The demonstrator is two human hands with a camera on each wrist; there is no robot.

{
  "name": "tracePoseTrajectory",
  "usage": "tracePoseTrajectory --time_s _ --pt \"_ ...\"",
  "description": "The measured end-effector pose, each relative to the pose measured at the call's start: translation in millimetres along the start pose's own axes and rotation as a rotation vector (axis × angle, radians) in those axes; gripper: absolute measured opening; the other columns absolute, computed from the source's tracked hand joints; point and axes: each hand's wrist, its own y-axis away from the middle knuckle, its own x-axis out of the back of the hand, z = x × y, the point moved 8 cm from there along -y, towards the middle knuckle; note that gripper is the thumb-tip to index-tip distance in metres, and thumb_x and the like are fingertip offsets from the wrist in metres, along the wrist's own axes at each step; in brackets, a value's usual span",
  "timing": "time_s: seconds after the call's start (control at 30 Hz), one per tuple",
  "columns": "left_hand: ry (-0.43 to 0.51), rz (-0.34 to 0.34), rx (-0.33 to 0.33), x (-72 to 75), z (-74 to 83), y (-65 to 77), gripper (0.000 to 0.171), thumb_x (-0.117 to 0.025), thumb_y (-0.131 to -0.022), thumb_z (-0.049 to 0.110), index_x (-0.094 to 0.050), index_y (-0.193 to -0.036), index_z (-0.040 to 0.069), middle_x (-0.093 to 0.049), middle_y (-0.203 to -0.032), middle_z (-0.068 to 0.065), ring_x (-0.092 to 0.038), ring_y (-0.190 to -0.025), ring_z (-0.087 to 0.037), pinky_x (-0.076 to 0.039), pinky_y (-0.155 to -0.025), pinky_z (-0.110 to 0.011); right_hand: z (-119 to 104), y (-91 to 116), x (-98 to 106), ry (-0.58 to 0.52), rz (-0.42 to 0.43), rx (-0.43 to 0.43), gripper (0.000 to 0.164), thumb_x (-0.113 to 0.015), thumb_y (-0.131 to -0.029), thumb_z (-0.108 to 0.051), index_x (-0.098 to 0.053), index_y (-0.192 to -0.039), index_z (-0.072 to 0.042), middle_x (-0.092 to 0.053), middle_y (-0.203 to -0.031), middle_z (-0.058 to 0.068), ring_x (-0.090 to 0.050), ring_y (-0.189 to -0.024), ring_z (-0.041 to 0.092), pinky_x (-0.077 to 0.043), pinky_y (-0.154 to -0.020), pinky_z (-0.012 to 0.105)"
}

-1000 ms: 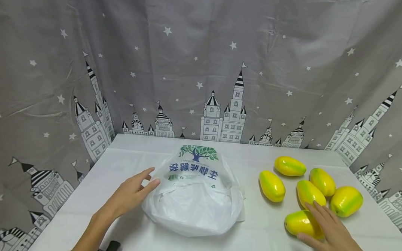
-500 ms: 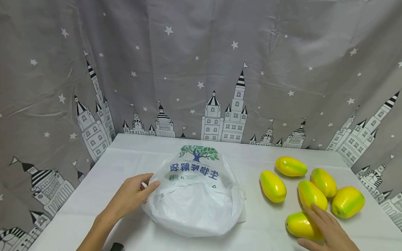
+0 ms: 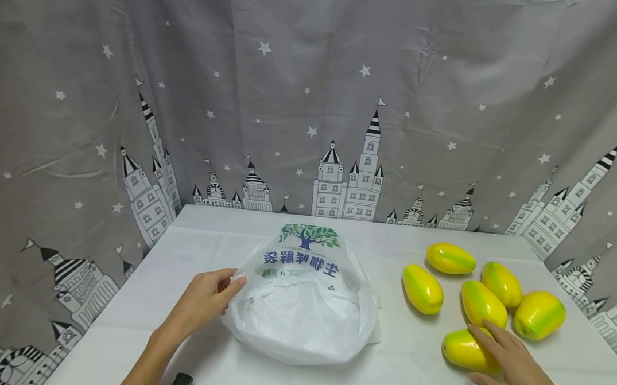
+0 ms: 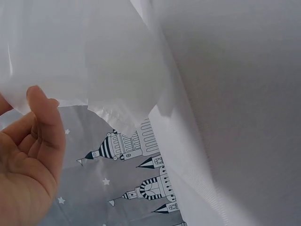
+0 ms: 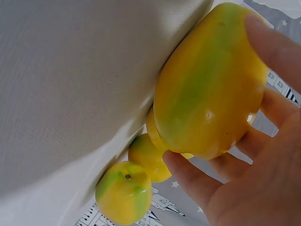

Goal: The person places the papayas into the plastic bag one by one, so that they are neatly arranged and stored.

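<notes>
A white plastic bag (image 3: 303, 318) with a printed tree and blue characters lies in the middle of the table. My left hand (image 3: 205, 300) is at its left side and pinches the bag's edge between thumb and fingers. In the left wrist view the left hand (image 4: 35, 155) has curled fingers at the thin plastic. On the right, my right hand (image 3: 513, 365) is around the nearest yellow-green mango (image 3: 467, 350), which rests on the table. The right wrist view shows the right hand (image 5: 249, 174) with thumb and fingers spread around that mango (image 5: 207, 89).
Several more mangoes lie behind and beside the right hand, among them one mango (image 3: 422, 289) nearer the bag and another mango (image 3: 539, 315) at far right. A white cloth covers the table (image 3: 394, 368). A grey castle-print curtain (image 3: 293, 71) hangs behind. A black object (image 3: 180, 383) shows by the left forearm.
My left hand has closed from spread fingers onto the bag's left edge. The right hand has stayed at the same mango, its fingers settling around it. The head view has shifted slightly.
</notes>
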Motion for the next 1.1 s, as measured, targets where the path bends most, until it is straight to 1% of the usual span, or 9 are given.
tracePoseTrajectory --time_s 0.07,0.13,0.33,0.47,0.6,0.83,0.97,1.1 --pt "0.001 0.007 0.004 -0.4 -0.7 0.0 0.05 -0.059 -0.1 0.033 -0.058 -0.132 -0.005 -0.059 -0.073 -0.001 -0.056 -0.058 -0.015 -0.049 -0.05 -0.026 0.6 0.5 0.2 -0.002 0.008 0.01 0.081 -0.085 -0.073 -0.036 -0.052 -0.14 -0.004 -0.04 -0.142 0.029 -0.042 -0.124 0.049 -0.037 -0.09 0.073" --pt "0.006 0.015 0.004 -0.3 -0.8 0.5 0.048 -0.058 -0.101 0.033 -0.059 -0.132 -0.004 -0.058 -0.072 -0.001 -0.055 -0.058 -0.015 -0.047 -0.049 -0.027 1.6 0.8 0.2 -0.01 0.009 0.002 0.078 -0.085 -0.074 -0.03 -0.052 -0.14 -0.005 -0.041 -0.143 0.027 -0.042 -0.124 0.048 -0.037 -0.091 0.073" --pt "0.053 0.056 0.01 2.9 -1.0 3.3 0.042 -0.055 -0.103 0.032 -0.063 -0.129 0.0 -0.062 -0.075 -0.002 -0.055 -0.06 -0.016 -0.047 -0.049 -0.026 3.7 0.1 0.2 0.002 -0.013 -0.035 0.074 -0.083 -0.077 -0.021 -0.051 -0.141 -0.006 -0.044 -0.141 0.028 -0.045 -0.123 0.048 -0.04 -0.09 0.071" --pt "0.086 0.064 0.013 2.7 -1.6 4.2 0.039 -0.054 -0.103 0.027 -0.062 -0.129 -0.001 -0.061 -0.075 -0.003 -0.055 -0.059 -0.016 -0.048 -0.049 -0.026 3.6 -1.5 0.7 0.013 -0.032 -0.046 0.073 -0.083 -0.078 -0.019 -0.051 -0.141 -0.005 -0.044 -0.139 0.03 -0.046 -0.121 0.05 -0.042 -0.089 0.069" --pt "0.093 0.064 0.019 2.3 -2.4 4.3 0.038 -0.054 -0.103 0.024 -0.061 -0.13 -0.003 -0.06 -0.074 -0.003 -0.055 -0.059 -0.016 -0.048 -0.049 -0.026 3.8 -2.4 0.7 0.015 -0.047 -0.059 0.073 -0.082 -0.078 -0.021 -0.05 -0.142 -0.005 -0.044 -0.139 0.03 -0.046 -0.121 0.05 -0.042 -0.09 0.069" --pt "0.108 0.066 0.034 1.7 -3.6 4.7 0.036 -0.055 -0.103 0.022 -0.062 -0.129 -0.002 -0.059 -0.07 -0.003 -0.054 -0.056 -0.016 -0.047 -0.047 -0.026 7.3 -4.5 -0.1 0.034 -0.086 -0.084 0.076 -0.082 -0.079 -0.025 -0.048 -0.143 -0.004 -0.044 -0.138 0.032 -0.046 -0.12 0.051 -0.042 -0.089 0.068" --pt "0.1 0.074 0.04 1.6 -3.3 4.5 0.037 -0.055 -0.102 0.022 -0.062 -0.13 -0.002 -0.06 -0.072 -0.003 -0.054 -0.057 -0.016 -0.046 -0.048 -0.026 6.2 -4.3 0.7 0.044 -0.062 -0.068 0.075 -0.083 -0.078 -0.024 -0.05 -0.142 -0.003 -0.047 -0.136 0.032 -0.047 -0.119 0.051 -0.043 -0.089 0.068" --pt "0.084 0.089 0.04 2.4 -3.2 4.5 0.039 -0.056 -0.102 0.024 -0.061 -0.13 -0.003 -0.062 -0.075 -0.003 -0.054 -0.059 -0.016 -0.047 -0.048 -0.026 1.4 -3.0 3.1 0.048 -0.018 -0.029 0.074 -0.084 -0.076 -0.024 -0.053 -0.139 -0.002 -0.051 -0.133 0.028 -0.052 -0.116 0.048 -0.044 -0.088 0.067"
